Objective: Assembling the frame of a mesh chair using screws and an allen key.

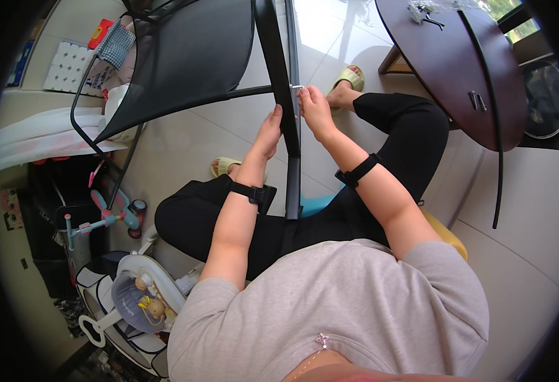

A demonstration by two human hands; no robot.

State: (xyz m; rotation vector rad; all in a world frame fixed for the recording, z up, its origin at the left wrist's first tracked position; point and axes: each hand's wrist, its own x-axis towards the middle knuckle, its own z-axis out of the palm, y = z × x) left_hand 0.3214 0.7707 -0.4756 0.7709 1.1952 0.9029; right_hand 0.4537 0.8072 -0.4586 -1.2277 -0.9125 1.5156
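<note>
The chair (190,63) stands tilted in front of the seated person, over a floor (515,254) of pale, glossy tiles; its seat is a matte black fabric sheet stretched between slim tubular rails, and a flat-sided black bar (277,76) runs along its right edge. The left grip (266,134) bears against the left face of this bar, fingers nearly straight; whether they close around it cannot be told. The right grip (315,113), on the bar's opposite side, is pinched on a thin, bright metal rod (297,86) at the joint with the chair's cross rail. Right of the chair is the bench (445,57), a smooth, dark brown oval top carrying crumpled clear plastic film (441,6), small black angled parts (434,21), two short bolts (473,100) and a long, curved black bar that overhangs the near edge. Left of the chair and nearer the person, an infant seat (172,280) with a white rim and grey liner contains soft toys (157,310) in tan and yellow. A pink and turquoise scooter (119,210) stands below the chair's left leg. Beyond the chair's left side are a white pack (72,69) with a repeating diamond pattern, a blue-and-white checked item (115,48) and a red box (100,34) with a yellow printed patch.
</note>
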